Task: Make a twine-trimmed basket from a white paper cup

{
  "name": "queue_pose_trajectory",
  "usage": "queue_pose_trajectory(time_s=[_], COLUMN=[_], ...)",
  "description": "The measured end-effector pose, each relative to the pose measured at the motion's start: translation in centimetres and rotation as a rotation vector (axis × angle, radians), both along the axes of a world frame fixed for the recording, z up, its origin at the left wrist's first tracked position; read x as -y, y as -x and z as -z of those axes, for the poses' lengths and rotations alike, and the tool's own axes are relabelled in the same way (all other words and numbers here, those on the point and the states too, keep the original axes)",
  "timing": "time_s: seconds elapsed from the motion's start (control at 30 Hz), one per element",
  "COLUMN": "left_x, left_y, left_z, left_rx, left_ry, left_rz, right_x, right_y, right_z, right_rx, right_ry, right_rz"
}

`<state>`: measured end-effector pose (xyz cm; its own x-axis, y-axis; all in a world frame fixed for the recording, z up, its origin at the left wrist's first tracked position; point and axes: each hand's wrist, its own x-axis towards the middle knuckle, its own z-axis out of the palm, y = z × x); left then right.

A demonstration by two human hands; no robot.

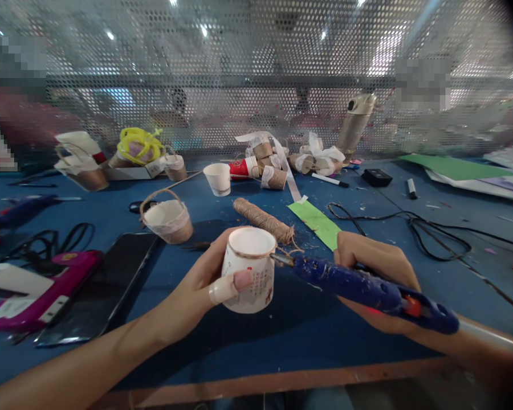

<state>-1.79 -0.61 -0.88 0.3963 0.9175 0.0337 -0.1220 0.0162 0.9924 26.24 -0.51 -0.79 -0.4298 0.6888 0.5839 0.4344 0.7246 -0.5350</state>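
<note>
A white paper cup with printed red and dark marks is gripped in my left hand, thumb across its front. A bandage wraps that thumb. Brown twine runs around the cup just below its rim. My right hand is closed around a blue hot glue gun, its metal nozzle at the cup's right side by the twine. A clear glue stick extends from the gun's back. Behind the cup lies a roll of twine, a loose strand near the nozzle.
A twine-handled cup basket and a plain paper cup stand beyond my left hand. At left lie a black phone and a magenta power strip. A green strip and black cable lie right; a mesh panel rises behind.
</note>
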Motion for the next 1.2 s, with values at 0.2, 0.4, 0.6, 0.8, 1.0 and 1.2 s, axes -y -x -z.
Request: queue_pose_trajectory(time_s=[0.2, 0.4, 0.6, 0.8, 1.0, 1.2], left_x=[-0.10, -0.29, -0.45, -0.22, -0.28, -0.39], left_y=[0.15, 0.62, 0.67, 0.41, 0.52, 0.40], left_z=[-0.03, 0.44, 0.73, 0.37, 0.25, 0.23], left_rx=[0.043, 0.000, -0.002, 0.131, 0.047, 0.026], left_ry=[0.004, -0.017, -0.016, 0.003, 0.023, 0.029], left_rz=[0.036, 0.086, 0.085, 0.156, 0.126, 0.085], right_x=[-0.25, -0.13, 0.02, -0.44, -0.23, -0.12], right_y=[0.06, 0.00, 0.05, 0.17, 0.19, 0.16], right_z=[-0.28, 0.00, 0.08, -0.31, -0.29, -0.20], right_rx=[0.008, -0.005, -0.007, -0.015, -0.003, -0.019], right_ry=[-0.026, -0.001, 0.020, 0.011, 0.000, 0.029], right_rz=[0.037, 0.028, 0.021, 0.025, 0.032, 0.013])
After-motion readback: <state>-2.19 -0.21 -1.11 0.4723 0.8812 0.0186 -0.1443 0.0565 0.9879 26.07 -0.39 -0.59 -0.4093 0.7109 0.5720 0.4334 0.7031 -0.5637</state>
